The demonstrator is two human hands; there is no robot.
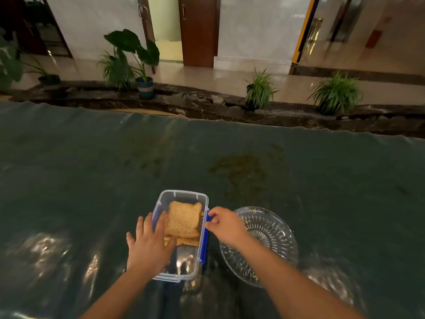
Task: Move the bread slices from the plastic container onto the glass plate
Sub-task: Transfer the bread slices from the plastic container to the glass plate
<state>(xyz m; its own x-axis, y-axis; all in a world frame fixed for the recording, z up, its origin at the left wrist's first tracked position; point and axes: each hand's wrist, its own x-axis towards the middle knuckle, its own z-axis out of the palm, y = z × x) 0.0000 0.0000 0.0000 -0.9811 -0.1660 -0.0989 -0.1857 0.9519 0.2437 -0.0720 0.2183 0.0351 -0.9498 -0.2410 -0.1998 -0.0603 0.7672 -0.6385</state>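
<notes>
Head view. The work surface is a dark green plastic-covered table (230, 157), glossy and stained in patches, with a tiled lobby floor, brown wooden doors and several potted green plants (259, 90) beyond its far edge.

Near the front edge stands a clear rectangular plastic container with blue side clips (181, 236), lid off. Inside it lie the toasted brown bread slices (183, 219): one full slice on top toward the far end, with edges of others showing beneath it (their number cannot be told). Just to the right of the container, close but apparently not touching it, sits a round cut-glass plate (271, 231), bearing no bread.

The left hand (149, 242) reaches over the container's left wall, fingers spread apart and extended, the fingertips at the left edge of the top slice; nothing is yet clamped. The right hand (226, 224) is at the right wall, its fingers curled together against the blue clip there, evidently steadying the container; it partly covers the plate's near-left rim.

Assessment: the task is at its first step, the reach for the top slice, with no slice transferred. The next move calls for the left fingers to close on the slice's edge, lift it clear of the wall and carry it right onto the plate, for which the right hand must first clear the way.
</notes>
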